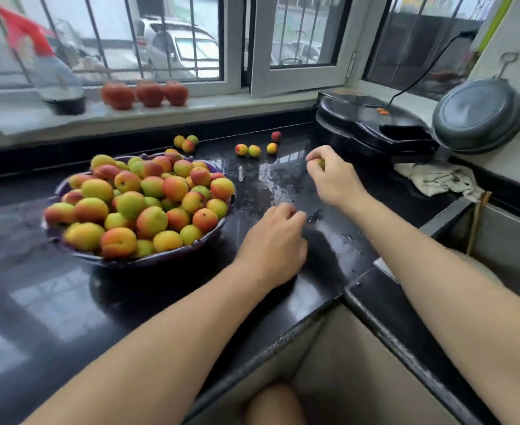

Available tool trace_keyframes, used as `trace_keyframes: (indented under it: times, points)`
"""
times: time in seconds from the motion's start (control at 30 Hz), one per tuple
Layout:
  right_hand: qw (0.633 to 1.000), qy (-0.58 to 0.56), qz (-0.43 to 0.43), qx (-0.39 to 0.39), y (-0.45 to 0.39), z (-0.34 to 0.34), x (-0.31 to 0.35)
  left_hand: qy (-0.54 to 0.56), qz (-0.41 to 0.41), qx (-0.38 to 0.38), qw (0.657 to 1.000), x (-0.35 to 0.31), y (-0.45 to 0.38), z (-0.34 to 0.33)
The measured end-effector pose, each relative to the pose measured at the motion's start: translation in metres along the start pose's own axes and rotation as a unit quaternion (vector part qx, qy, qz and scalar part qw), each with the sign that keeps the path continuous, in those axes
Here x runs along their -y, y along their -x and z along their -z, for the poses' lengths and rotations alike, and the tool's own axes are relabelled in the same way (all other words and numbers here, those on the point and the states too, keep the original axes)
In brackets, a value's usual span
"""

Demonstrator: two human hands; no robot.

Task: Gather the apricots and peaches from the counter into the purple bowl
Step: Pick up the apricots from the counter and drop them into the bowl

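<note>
R hand (329, 176) curls its fingers round one small apricot (319, 163), lifted off the counter (283, 185). L hand (272, 240) fingers bent, blurred; can't tell if it holds anything. Purple bowl (57, 191), heaped w/ fruit, just left of L hand. Loose apricots (254, 150) beyond both hands.

I can read no writing, label, brand, number or sign anywhere from my head camera. The bottle (58, 78) on the window sill at the far left corner is too blurred to show any print, and the black electric griddle (372, 124) at the counter's far right corner bears no lettering that I can make out.
</note>
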State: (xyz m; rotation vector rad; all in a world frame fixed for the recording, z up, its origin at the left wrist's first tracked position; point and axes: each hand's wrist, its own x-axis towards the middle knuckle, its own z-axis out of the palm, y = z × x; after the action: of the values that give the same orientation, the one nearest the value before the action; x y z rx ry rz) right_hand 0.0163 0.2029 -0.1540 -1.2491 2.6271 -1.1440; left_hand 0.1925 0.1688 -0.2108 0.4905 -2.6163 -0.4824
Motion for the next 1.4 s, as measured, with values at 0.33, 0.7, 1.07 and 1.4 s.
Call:
trace_keyframes:
  times: [0.33,0.7,1.07,1.4]
  points:
    - [0.950,-0.028,0.298,0.092,0.063,-0.063,0.148,0.125,0.197,-0.484,0.843,0.116,0.124,0.170]
    - [0.880,-0.432,-0.162,0.115,0.080,-0.065,0.129,0.728,0.318,-0.173,0.582,0.197,0.091,0.159]
    - [0.760,-0.548,-0.180,0.301,0.061,-0.132,0.187,0.655,0.334,-0.309,0.603,0.226,0.148,0.210]
    - [0.822,-0.481,-0.100,0.288,0.024,-0.225,0.245,0.658,0.261,-0.391,0.588,0.277,0.212,0.247]
